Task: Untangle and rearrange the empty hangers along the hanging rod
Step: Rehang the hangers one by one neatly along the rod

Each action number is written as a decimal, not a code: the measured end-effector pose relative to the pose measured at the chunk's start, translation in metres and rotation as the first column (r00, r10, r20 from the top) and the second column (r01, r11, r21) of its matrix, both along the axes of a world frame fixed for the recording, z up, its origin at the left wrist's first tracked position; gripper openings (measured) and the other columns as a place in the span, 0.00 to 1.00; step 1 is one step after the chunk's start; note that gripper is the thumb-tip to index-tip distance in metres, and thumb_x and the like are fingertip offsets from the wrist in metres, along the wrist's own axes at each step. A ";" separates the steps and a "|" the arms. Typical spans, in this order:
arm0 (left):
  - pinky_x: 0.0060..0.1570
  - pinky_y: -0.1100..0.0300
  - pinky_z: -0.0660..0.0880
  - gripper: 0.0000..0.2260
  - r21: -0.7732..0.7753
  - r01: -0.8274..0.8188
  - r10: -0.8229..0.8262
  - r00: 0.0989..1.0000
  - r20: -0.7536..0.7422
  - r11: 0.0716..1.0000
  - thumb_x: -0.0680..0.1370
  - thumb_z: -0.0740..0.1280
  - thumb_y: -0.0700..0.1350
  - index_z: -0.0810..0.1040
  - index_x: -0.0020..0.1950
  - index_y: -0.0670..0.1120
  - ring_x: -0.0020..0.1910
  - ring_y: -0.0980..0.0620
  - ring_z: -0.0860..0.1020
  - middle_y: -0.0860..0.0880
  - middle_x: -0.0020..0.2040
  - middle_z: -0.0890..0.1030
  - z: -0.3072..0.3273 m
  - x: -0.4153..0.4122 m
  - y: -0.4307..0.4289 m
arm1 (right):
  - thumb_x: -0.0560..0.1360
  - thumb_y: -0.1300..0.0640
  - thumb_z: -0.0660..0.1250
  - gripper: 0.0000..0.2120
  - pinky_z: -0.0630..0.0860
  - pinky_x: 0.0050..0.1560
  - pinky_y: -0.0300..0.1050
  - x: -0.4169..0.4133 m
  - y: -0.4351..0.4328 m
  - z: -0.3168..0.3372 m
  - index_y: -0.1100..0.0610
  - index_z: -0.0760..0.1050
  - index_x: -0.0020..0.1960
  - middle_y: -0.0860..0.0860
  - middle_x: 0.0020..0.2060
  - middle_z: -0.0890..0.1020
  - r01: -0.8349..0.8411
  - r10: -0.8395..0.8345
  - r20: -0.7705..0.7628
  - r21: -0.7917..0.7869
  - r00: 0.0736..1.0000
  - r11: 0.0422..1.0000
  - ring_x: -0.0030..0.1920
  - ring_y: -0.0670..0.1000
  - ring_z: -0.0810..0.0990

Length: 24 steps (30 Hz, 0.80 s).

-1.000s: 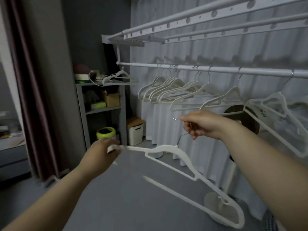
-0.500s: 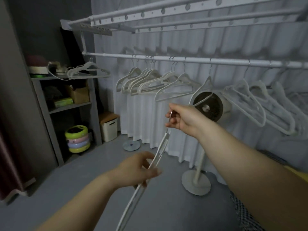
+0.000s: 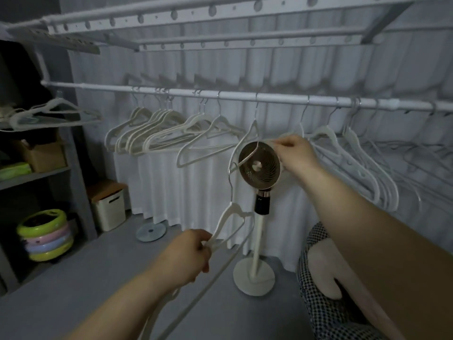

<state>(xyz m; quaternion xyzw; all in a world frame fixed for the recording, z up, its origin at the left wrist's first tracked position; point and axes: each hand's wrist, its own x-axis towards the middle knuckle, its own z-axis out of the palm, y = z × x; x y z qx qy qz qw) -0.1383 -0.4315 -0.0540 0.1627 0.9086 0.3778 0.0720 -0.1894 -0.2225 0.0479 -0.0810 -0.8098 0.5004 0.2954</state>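
A white hanging rod [image 3: 245, 95] crosses the view with several white hangers on it: a bunched group at the left [image 3: 152, 136] and another at the right [image 3: 355, 155]. Between them hangs a single hanger [image 3: 253, 128]. My right hand [image 3: 294, 153] pinches its right shoulder in front of the fan. A loose white hanger [image 3: 230, 217] dangles below it, its metal hook caught on the single hanger's lower edge. My left hand [image 3: 188, 256] grips this loose hanger's left shoulder; its long bar runs down past my forearm.
A standing fan [image 3: 259, 168] on a round base is right behind the hands. A grey shelf [image 3: 36, 175] at the left carries more hangers [image 3: 49, 114] on top, with coloured rings [image 3: 45, 235] and a white bin [image 3: 109, 209] on the floor. A checkered cushion [image 3: 318, 303] lies at the lower right. A drying rack [image 3: 196, 18] spans overhead.
My right hand has let go of the loose hanger's hook and risen to the single hanger on the rod. The loose hanger now dangles from that hanger. My view has swung right.
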 end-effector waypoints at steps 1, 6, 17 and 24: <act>0.23 0.69 0.68 0.10 -0.002 0.002 -0.002 1.000 -0.002 1.000 0.78 0.56 0.39 0.73 0.54 0.49 0.21 0.57 0.70 0.52 0.31 0.77 0.002 -0.008 0.008 | 0.75 0.61 0.61 0.09 0.72 0.37 0.26 -0.006 0.014 0.000 0.59 0.77 0.53 0.55 0.49 0.79 0.071 -0.072 0.001 0.079 0.997 0.994 0.40 0.48 0.78; 0.21 0.67 0.69 0.09 0.005 0.010 -0.009 0.997 -0.073 1.000 0.78 0.56 0.40 0.72 0.52 0.53 0.21 0.56 0.70 0.51 0.30 0.77 0.031 -0.048 0.050 | 0.75 0.59 0.61 0.17 0.63 0.65 0.47 -0.041 0.070 0.009 0.57 0.71 0.63 0.58 0.64 0.71 0.215 -0.254 0.044 0.407 0.966 0.888 0.67 0.60 0.64; 0.24 0.66 0.67 0.14 0.060 -0.088 0.102 0.945 -0.310 0.994 0.77 0.57 0.40 0.73 0.62 0.47 0.25 0.56 0.70 0.52 0.30 0.73 0.078 -0.130 0.161 | 0.74 0.54 0.63 0.27 0.71 0.56 0.45 -0.088 0.142 0.012 0.59 0.57 0.69 0.59 0.65 0.69 -0.112 -0.144 0.370 0.589 0.918 0.800 0.63 0.57 0.71; 0.31 0.60 0.70 0.13 0.118 -0.117 0.155 0.902 -0.403 0.986 0.77 0.58 0.39 0.76 0.59 0.46 0.26 0.55 0.70 0.51 0.31 0.75 0.092 -0.161 0.181 | 0.73 0.59 0.64 0.27 0.70 0.46 0.45 -0.098 0.148 0.012 0.59 0.57 0.68 0.58 0.58 0.75 -0.139 -0.154 0.359 0.669 0.921 0.730 0.56 0.58 0.76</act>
